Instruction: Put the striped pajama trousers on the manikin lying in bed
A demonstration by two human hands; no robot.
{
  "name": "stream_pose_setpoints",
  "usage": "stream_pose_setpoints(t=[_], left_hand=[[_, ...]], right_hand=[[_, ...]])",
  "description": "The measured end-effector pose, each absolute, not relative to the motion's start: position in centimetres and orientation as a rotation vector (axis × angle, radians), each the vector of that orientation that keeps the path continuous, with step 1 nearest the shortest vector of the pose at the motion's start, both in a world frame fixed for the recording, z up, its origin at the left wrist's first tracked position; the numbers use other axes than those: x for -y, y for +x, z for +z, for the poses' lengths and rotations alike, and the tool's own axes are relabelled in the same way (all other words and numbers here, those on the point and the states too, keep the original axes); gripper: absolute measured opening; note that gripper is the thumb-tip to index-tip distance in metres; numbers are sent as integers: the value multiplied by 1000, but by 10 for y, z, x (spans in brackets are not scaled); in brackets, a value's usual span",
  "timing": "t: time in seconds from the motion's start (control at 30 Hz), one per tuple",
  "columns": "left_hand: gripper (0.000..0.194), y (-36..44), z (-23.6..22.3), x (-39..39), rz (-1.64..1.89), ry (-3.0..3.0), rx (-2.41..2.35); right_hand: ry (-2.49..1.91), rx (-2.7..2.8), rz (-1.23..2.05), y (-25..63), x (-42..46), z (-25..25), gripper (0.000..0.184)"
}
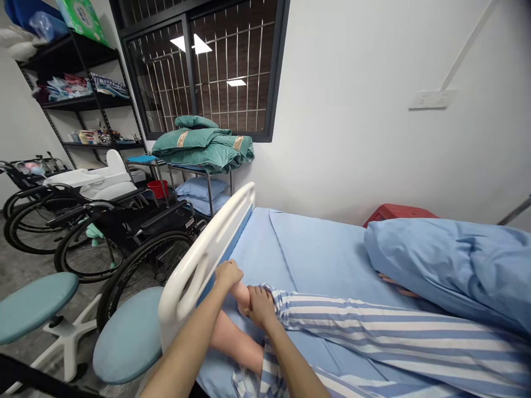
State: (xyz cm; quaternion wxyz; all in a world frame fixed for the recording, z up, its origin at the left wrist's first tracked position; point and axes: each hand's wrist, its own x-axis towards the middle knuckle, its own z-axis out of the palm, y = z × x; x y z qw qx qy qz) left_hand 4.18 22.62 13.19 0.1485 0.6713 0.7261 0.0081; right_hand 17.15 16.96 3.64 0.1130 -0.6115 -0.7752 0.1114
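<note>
A figure with smooth legs like a training manikin's lies on the bed in blue-and-white striped trousers (352, 315). My left hand (228, 275) is closed around the foot of its farther leg, hiding most of the foot. Just above the ankle, my right hand (260, 304) grips the same lower leg (241, 294), beside the trouser cuff. The nearer leg (236, 342) lies bare below the knee, passing under my forearms. Its foot is hidden by my left arm.
The bed's white footboard (207, 254) rises just left of my left hand. Blue sheeting (315, 249) covers the mattress; a folded blue quilt (448, 260) lies at the right. Stools (128, 337) and wheelchairs (153, 243) crowd the left. Green bedding (207, 143) sits on a rack by the window.
</note>
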Motion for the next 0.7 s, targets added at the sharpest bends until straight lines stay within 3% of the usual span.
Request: stream_pose_setpoints(t=[0.17,0.4,0.6,0.7], left_hand=[[39,25,132,-210,127,1887,-2011],[34,2,139,-150,202,1942,-1910],[31,-1,120,-94,470,2072,-2208],[34,1,121,-84,369,2155,-2388]], right_hand=[[-1807,2259,207,169,-164,39,44],[-1818,2082,0,156,-127,60,25],[-1504,2278,256,148,-86,81,28],[-1512,2430,448,148,-71,83,36]])
